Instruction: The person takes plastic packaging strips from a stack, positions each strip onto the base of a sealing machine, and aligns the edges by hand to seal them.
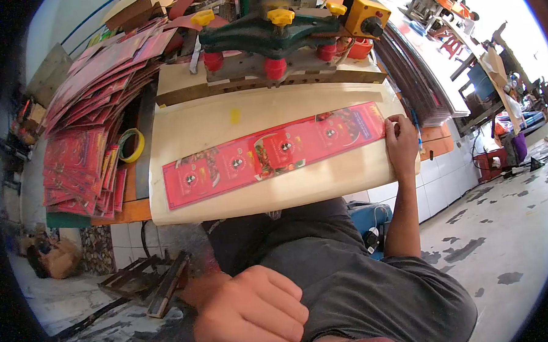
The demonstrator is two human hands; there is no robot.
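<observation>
On cream sheet [324, 190]: 1 red strip [276, 154], right hand [402, 142] at end.

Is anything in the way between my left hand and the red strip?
Nothing visible blocks the left hand from the red strip; the pale surface's near edge looks bare. Your right hand is at the strip's right end.

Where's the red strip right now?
In the head view's centre, the red strip lies on the cream surface, its right end at the right hand.

The frame's lower edge crops the bare left hand [252, 311]. Mid-frame, the long red printed strip [276, 154] is too finely lettered to read.
</observation>
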